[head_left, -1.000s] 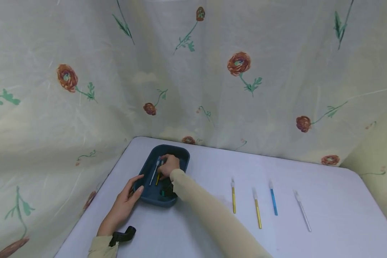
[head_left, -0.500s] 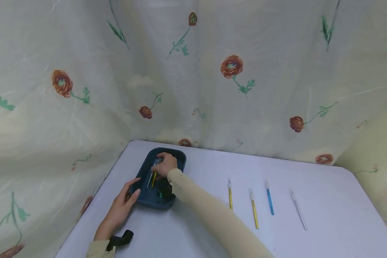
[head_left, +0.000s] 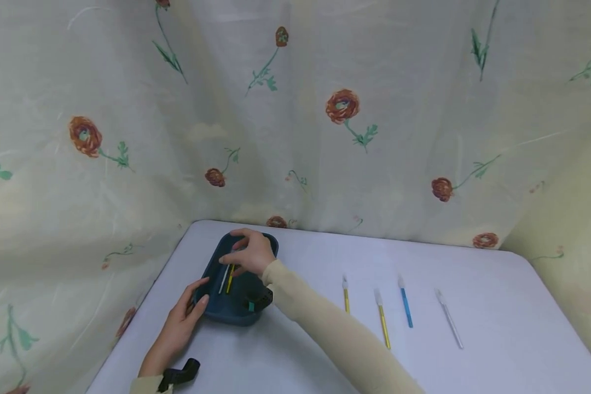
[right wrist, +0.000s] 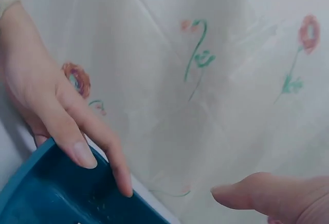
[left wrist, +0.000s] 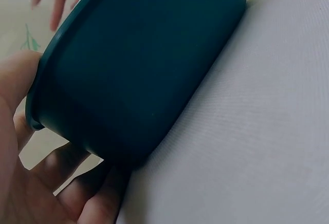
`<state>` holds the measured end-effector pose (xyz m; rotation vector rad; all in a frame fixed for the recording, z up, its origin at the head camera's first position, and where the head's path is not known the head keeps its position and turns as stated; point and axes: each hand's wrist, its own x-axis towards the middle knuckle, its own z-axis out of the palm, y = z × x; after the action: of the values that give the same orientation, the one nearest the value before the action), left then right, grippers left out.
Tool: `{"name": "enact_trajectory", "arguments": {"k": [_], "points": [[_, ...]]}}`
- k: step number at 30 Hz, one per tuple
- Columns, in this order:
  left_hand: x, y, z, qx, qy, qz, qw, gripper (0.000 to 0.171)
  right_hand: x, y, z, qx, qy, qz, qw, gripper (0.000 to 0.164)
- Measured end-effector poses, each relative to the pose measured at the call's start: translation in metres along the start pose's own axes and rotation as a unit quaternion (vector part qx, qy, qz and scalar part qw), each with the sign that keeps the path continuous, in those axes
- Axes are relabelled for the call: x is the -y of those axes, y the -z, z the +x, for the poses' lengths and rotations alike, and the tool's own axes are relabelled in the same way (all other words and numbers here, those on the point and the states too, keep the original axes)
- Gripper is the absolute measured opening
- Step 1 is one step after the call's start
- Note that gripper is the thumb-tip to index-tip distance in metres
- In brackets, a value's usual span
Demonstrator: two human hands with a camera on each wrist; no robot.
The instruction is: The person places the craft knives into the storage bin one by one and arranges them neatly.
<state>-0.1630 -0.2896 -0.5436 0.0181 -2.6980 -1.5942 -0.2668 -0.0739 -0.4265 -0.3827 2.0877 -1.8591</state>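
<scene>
Currently the dark blue tray [head_left: 232,317] sits near the far left corner of the table [head_left: 512,328], a narrow margin of tabletop between its rim and the left and back edges. In it, side by side near the middle, lie two slim pen-shaped tools, one silver [head_left: 223,280] and one yellow [head_left: 230,279], their upper ends hidden under the right hand [head_left: 252,254]. That hand is over the tray, fingers spread and a gap before the thumb, with no grip on anything that I can see. The left hand [head_left: 177,323] holds the tray's near left corner, thumb over the rim and fingers around the outer wall.

Rightward, a broad stretch of table, crossed by the right sleeve [head_left: 335,339], reaches to four more tools, well apart from the tray and spaced from each other: two yellow [head_left: 382,317], one blue [head_left: 405,303], one silver [head_left: 450,320]. The sleeve hides the nearest one's lower tip. More tabletop runs on to the right edge. Behind the back edge hangs one flowered curtain [head_left: 399,191].
</scene>
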Motion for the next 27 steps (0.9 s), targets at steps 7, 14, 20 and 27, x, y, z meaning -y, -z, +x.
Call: {"name": "enact_trajectory", "arguments": {"k": [7, 14, 20, 27], "points": [[0.0, 0.0, -0.001, -0.001, 0.006, -0.001, 1.0, 0.054, 0.005, 0.017, -0.024, 0.016, 0.029, 0.015, 0.999, 0.067], [-0.001, 0.0, 0.0, -0.007, 0.002, -0.002, 1.0, 0.055, 0.016, 0.038, -0.051, 0.02, 0.072, -0.002, 0.997, 0.067], [0.0, -0.001, 0.0, -0.009, 0.005, -0.002, 0.9999, 0.055, 0.016, 0.053, -0.077, 0.018, 0.098, -0.035, 0.994, 0.068], [-0.001, -0.001, 0.001, -0.005, 0.01, 0.003, 0.9999, 0.056, 0.011, 0.067, -0.102, 0.008, 0.119, -0.082, 0.99, 0.07]]}}
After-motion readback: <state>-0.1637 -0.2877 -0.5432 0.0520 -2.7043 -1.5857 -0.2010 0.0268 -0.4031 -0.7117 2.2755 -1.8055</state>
